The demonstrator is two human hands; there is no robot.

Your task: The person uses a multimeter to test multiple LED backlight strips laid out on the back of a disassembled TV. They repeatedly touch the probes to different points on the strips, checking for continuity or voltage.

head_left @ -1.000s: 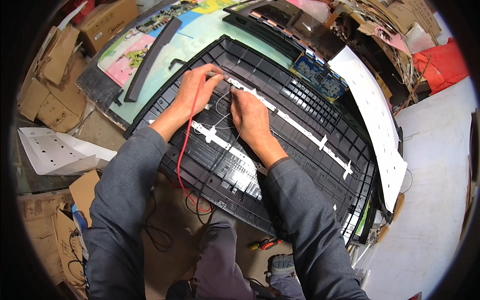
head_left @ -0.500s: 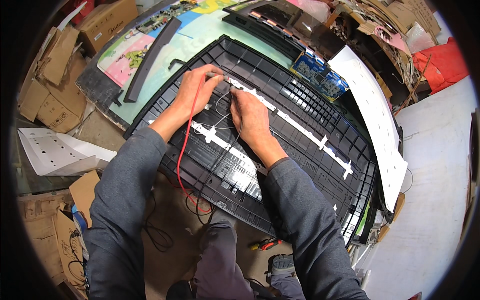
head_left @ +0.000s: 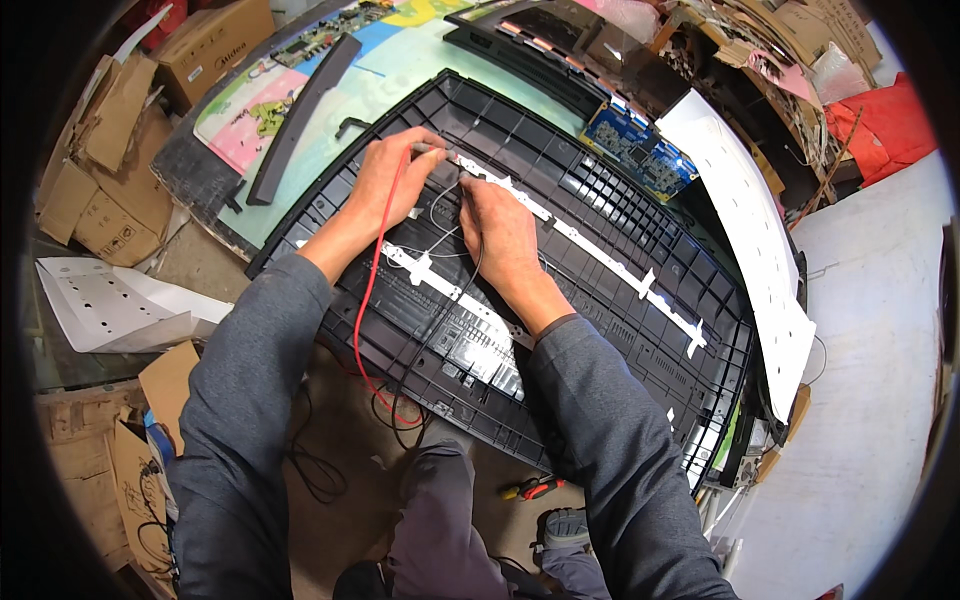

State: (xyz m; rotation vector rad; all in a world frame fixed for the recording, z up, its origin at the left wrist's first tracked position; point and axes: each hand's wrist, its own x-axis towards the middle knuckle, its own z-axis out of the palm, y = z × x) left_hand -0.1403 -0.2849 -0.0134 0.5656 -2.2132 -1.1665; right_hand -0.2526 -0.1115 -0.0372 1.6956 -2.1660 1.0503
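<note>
A large black plastic TV back panel [head_left: 640, 345] lies at a slant in front of me, with two white LED strips along it. My left hand [head_left: 385, 185] pinches a test probe with a red lead [head_left: 366, 310]; its tip points at the left end of the upper strip [head_left: 605, 250]. Close beside it, my right hand [head_left: 505, 235] is closed around a probe with a black lead [head_left: 440, 320], aimed at the same end. Whether either tip touches metal is too small to tell. The lower strip [head_left: 465, 298] runs under my right wrist, with thin pale wires near it.
A blue circuit board [head_left: 640, 150] and a long white perforated sheet [head_left: 745, 240] lie beyond the panel. A dark plastic bar [head_left: 305, 120] rests on the colourful table. Cardboard boxes [head_left: 215, 50] stand at far left. A red-and-yellow tool [head_left: 535, 488] lies on the floor by my feet.
</note>
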